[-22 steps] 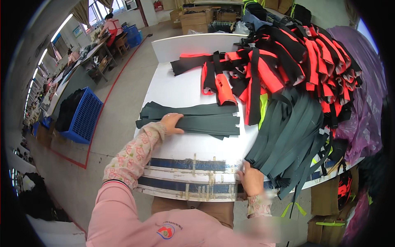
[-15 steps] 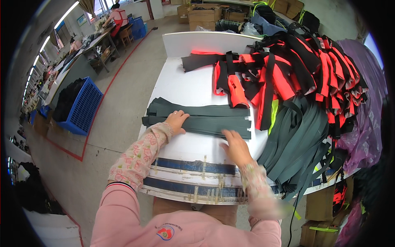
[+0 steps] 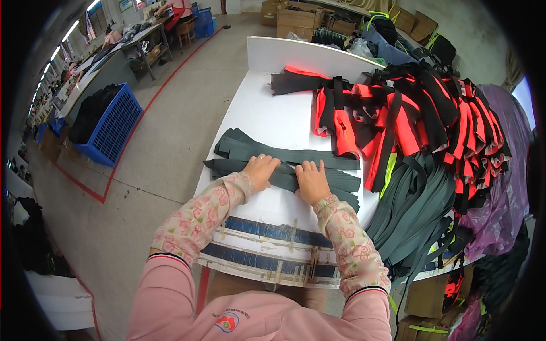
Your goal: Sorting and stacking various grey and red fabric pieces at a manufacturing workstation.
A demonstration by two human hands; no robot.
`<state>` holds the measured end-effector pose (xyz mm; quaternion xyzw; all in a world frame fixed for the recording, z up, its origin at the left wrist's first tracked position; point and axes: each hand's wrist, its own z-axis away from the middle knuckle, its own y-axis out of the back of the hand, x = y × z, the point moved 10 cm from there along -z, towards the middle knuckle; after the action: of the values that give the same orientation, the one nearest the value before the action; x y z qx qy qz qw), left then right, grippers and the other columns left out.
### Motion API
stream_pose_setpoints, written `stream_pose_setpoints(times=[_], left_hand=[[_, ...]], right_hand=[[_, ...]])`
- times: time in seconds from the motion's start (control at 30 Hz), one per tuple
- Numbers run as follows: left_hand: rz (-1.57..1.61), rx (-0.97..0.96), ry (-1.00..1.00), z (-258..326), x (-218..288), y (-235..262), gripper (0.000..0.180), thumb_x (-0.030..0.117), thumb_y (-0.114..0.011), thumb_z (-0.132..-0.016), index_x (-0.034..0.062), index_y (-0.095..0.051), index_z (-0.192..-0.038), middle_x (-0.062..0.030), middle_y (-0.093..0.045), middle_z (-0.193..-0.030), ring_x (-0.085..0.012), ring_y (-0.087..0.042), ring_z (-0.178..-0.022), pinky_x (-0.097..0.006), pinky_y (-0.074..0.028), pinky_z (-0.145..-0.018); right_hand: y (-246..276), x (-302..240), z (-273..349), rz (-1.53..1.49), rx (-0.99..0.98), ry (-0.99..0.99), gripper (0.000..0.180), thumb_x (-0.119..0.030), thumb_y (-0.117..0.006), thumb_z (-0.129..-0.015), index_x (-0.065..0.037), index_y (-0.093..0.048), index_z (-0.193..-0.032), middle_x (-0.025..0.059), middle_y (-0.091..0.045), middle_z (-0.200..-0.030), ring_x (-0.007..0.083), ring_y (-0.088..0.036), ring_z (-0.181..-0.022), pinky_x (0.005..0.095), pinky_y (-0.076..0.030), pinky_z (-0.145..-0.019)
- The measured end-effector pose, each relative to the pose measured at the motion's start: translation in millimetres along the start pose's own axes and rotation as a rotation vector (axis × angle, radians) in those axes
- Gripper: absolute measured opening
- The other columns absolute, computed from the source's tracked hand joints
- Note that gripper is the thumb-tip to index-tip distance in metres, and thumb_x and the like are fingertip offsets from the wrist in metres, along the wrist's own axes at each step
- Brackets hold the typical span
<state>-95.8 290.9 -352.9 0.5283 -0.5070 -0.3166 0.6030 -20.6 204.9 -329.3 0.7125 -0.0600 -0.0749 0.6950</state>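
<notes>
Table: long white worktable (image 3: 267,113), near edge banded with blue tape.
Bright pile: heap of red-and-black fabric pieces (image 3: 409,113) across the table's far right.
Dark bundle: grey-green strips (image 3: 415,210) hanging off the right edge.
Crate: blue plastic basket (image 3: 111,128) on the concrete floor, left.
Boxes: brown cardboard cartons (image 3: 301,17) beyond the table.

Bright, even overhead light; ceiling strips at upper left. Shadows soft. Fisheye bends straight edges near the rim; black vignette surrounds. Centre sharp, periphery soft.
</notes>
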Motion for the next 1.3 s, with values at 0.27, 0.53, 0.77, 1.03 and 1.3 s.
stream_pose_setpoints(times=[0.27,0.53,0.77,1.03,1.3], left_hand=[[-0.213,-0.094,-0.077,23.8,20.0,-12.6,0.045,0.020,-0.081,-0.073,0.0104,-0.062,-0.112,-0.0093,-0.056,-0.110,-0.0299,-0.053,-0.110,-0.044,-0.040,-0.091],[-0.165,-0.178,-0.101,51.2,30.1,-15.2,0.034,0.023,-0.076,-0.078,0.0097,-0.059,-0.105,-0.0086,-0.060,-0.101,-0.0287,-0.057,-0.103,-0.042,-0.042,-0.086],[-0.161,-0.209,-0.050,99.2,27.8,-9.5,0.048,0.027,-0.078,-0.077,0.0125,-0.057,-0.117,-0.0095,-0.059,-0.107,-0.0295,-0.056,-0.108,-0.042,-0.042,-0.089],[-0.098,-0.210,0.082,139.6,-14.5,12.0,0.045,0.022,-0.076,-0.079,0.0126,-0.058,-0.119,-0.0079,-0.059,-0.107,-0.0294,-0.057,-0.103,-0.042,-0.042,-0.089],[-0.208,0.018,0.150,169.7,-18.6,15.1,0.057,0.027,-0.080,-0.076,0.0149,-0.058,-0.127,-0.0061,-0.058,-0.114,-0.0244,-0.053,-0.114,-0.046,-0.034,-0.100]], right_hand=[[-9.6,-1.5,40.2,-0.087,-0.045,0.071,0.056,-0.024,-0.082,-0.070,-0.008,-0.054,-0.117,0.0087,-0.062,-0.110,0.0261,-0.058,-0.109,0.0454,-0.044,-0.093],[0.8,15.2,79.4,-0.003,0.051,0.069,0.029,-0.019,-0.072,-0.076,-0.009,-0.059,-0.100,0.0058,-0.062,-0.096,0.0248,-0.061,-0.097,0.0419,-0.047,-0.082],[0.0,-4.7,115.4,-0.069,0.019,0.072,0.037,-0.023,-0.075,-0.076,-0.010,-0.058,-0.107,0.0061,-0.062,-0.096,0.0252,-0.061,-0.095,0.0417,-0.046,-0.081],[-9.5,19.1,149.8,-0.104,0.048,-0.054,0.035,-0.026,-0.072,-0.079,-0.012,-0.059,-0.108,0.0048,-0.061,-0.096,0.0248,-0.060,-0.095,0.0404,-0.046,-0.080],[-9.0,34.8,178.2,-0.079,0.119,-0.194,0.043,-0.028,-0.078,-0.074,-0.012,-0.063,-0.111,0.0060,-0.062,-0.100,0.0268,-0.059,-0.100,0.0489,-0.042,-0.092]])
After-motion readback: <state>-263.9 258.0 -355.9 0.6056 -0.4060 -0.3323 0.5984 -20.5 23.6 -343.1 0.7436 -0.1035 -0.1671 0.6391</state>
